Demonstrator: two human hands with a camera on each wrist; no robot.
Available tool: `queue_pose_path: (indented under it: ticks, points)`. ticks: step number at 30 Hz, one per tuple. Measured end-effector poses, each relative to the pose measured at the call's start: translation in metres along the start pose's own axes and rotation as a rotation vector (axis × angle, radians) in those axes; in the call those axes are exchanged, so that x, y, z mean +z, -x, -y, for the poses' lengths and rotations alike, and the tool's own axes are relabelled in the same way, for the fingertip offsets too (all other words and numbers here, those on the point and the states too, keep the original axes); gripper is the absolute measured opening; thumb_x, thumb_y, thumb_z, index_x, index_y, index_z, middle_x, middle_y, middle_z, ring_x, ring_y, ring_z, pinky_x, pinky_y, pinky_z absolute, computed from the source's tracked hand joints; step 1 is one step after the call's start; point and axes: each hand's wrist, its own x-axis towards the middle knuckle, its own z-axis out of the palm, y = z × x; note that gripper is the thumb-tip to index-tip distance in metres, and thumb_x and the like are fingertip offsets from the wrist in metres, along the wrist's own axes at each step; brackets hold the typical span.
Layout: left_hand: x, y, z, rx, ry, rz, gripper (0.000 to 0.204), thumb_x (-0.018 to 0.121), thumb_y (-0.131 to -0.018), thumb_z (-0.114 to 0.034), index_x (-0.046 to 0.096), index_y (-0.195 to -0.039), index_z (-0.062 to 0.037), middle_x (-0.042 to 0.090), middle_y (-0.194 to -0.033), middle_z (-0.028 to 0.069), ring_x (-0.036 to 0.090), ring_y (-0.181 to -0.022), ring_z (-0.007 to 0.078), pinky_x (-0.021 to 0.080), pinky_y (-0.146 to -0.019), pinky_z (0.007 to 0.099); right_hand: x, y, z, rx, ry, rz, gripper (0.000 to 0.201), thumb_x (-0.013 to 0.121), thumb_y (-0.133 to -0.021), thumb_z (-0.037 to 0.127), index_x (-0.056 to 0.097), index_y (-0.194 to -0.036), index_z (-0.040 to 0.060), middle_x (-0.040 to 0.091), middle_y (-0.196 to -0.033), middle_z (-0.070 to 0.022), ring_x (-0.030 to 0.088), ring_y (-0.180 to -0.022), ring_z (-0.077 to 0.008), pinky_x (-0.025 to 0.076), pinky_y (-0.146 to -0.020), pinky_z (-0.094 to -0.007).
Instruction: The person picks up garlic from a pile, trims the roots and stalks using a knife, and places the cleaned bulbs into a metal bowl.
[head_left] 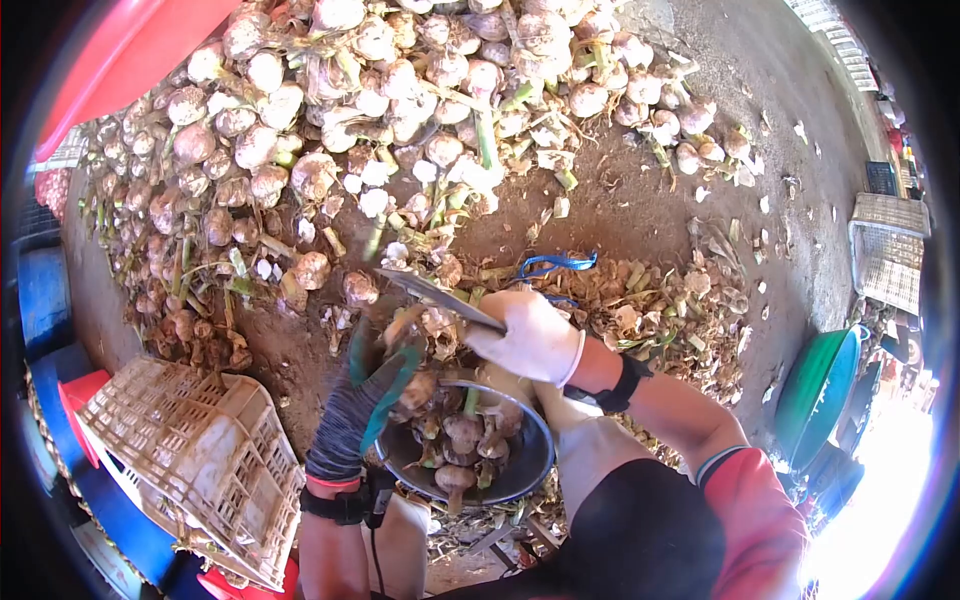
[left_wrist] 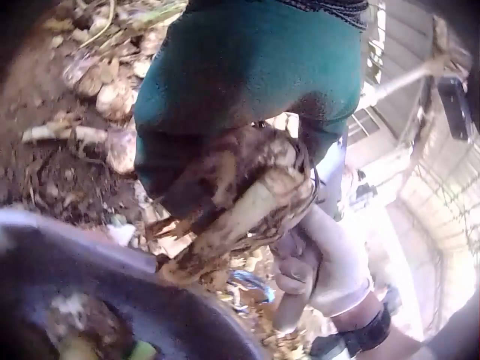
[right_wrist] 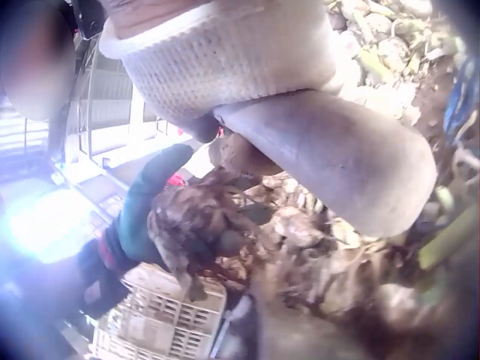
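Grey and green, the gloved left hand curls round a garlic bulb, its fingers cupping the ragged skin, while a thick stem juts out toward a bowl. White-gloved, the right hand has its fingers wrapped round a knife, whose blade, from the head view, reaches across near the held bulb; whether the edge touches it, I cannot tell.

The step in hand looks to be trimming: this bulb has a long stem, and cut pieces and papery skins lie about. The next move seems to call for the left hand to turn the bulb and steady it, fingers clear of the edge, so the blade can come to the stem or the loose skin.

Just below the hands, the bowl holds several more bulbs. Past the right hand lies a heap of peelings, with a blue strap at its edge. Farther out, a broad pile of garlic spreads over the brown floor. On the left stands a pale plastic crate; well apart on the right, a green tub.
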Motion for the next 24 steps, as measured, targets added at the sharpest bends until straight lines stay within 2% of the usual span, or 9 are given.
queue_pose_path:
  ticks: [4,6,7,13,17,19,20,22,24]
  points:
    - [0.007,0.010,0.004,-0.179,0.124,0.131,0.090,0.071,-0.076,-0.008,0.015,-0.146,-0.0041,0.033,-0.143,0.0145,0.041,-0.127,0.0239,0.035,-0.104,0.0342,0.010,-0.003,0.016,-0.046,-0.110,-0.027,0.030,0.062,-0.082,0.030,0.062,-0.080,0.0001,0.059,-0.068,-0.0193,0.061,-0.064,-0.0326,0.048,-0.062,-0.0402]
    - [0.009,0.001,0.013,0.383,-0.594,0.306,0.102,0.077,-0.069,-0.008,0.011,-0.147,-0.0053,0.030,-0.145,0.0147,0.036,-0.130,0.0240,0.030,-0.107,0.0360,0.004,-0.005,0.022,0.114,-0.210,0.003,0.030,0.061,-0.083,0.030,0.062,-0.082,-0.0002,0.060,-0.068,-0.0174,0.061,-0.063,-0.0269,0.048,-0.062,-0.0383]
    - [0.010,0.003,0.014,0.482,-0.694,0.311,0.108,0.082,-0.065,-0.012,0.012,-0.146,-0.0054,0.029,-0.145,0.0142,0.035,-0.130,0.0238,0.031,-0.107,0.0369,0.001,-0.007,0.025,0.271,-0.308,0.037,0.030,0.060,-0.084,0.029,0.063,-0.085,-0.0006,0.061,-0.068,-0.0154,0.061,-0.063,-0.0213,0.048,-0.062,-0.0363]
    - [0.021,0.012,0.017,0.148,-0.170,0.292,0.104,0.082,-0.065,-0.013,0.016,-0.145,-0.0069,0.033,-0.141,0.0133,0.039,-0.127,0.0236,0.034,-0.106,0.0377,-0.002,-0.008,0.026,0.395,-0.396,0.028,0.032,0.059,-0.084,0.030,0.064,-0.091,-0.0008,0.062,-0.067,-0.0089,0.059,-0.067,-0.0118,0.048,-0.065,-0.0318]
    - [0.014,-0.001,0.014,0.162,-0.247,0.193,0.085,0.075,-0.070,-0.008,0.025,-0.139,-0.0048,0.041,-0.130,0.0142,0.048,-0.117,0.0248,0.044,-0.097,0.0380,-0.003,-0.007,0.025,0.407,-0.395,0.068,0.036,0.059,-0.083,0.033,0.065,-0.091,-0.0013,0.063,-0.069,-0.0094,0.061,-0.067,-0.0145,0.049,-0.066,-0.0316]
    - [0.004,-0.009,0.015,0.690,-0.982,0.033,0.076,0.074,-0.072,-0.008,0.032,-0.135,-0.0044,0.048,-0.123,0.0119,0.052,-0.111,0.0219,0.051,-0.087,0.0337,0.005,-0.009,0.011,0.425,-0.491,-0.015,0.035,0.060,-0.084,0.032,0.064,-0.082,-0.0023,0.060,-0.064,-0.0075,0.058,-0.059,-0.0138,0.047,-0.056,-0.0302]
    - [0.006,-0.008,0.012,0.690,-0.980,0.035,0.076,0.074,-0.072,-0.008,0.032,-0.135,-0.0044,0.048,-0.123,0.0119,0.052,-0.111,0.0219,0.051,-0.087,0.0337,0.000,-0.009,0.012,0.427,-0.490,-0.016,0.035,0.060,-0.084,0.032,0.064,-0.082,-0.0023,0.060,-0.064,-0.0075,0.058,-0.059,-0.0138,0.047,-0.056,-0.0302]
    - [0.009,0.001,0.003,-0.134,0.025,-0.070,0.070,0.073,-0.075,-0.007,0.035,-0.134,-0.0057,0.053,-0.118,0.0106,0.056,-0.105,0.0217,0.052,-0.084,0.0299,-0.014,-0.008,0.019,0.538,-0.832,0.149,0.030,0.059,-0.086,0.030,0.063,-0.079,0.0004,0.056,-0.060,-0.0035,0.053,-0.053,-0.0100,0.042,-0.047,-0.0267]
    - [0.005,0.001,0.006,-0.087,0.176,-0.096,0.065,0.070,-0.078,-0.005,0.036,-0.133,-0.0072,0.056,-0.114,0.0088,0.059,-0.098,0.0207,0.050,-0.086,0.0290,-0.027,-0.003,0.023,0.489,-1.108,0.103,0.025,0.059,-0.087,0.027,0.060,-0.081,0.0019,0.053,-0.059,0.0008,0.047,-0.047,-0.0069,0.037,-0.042,-0.0222]
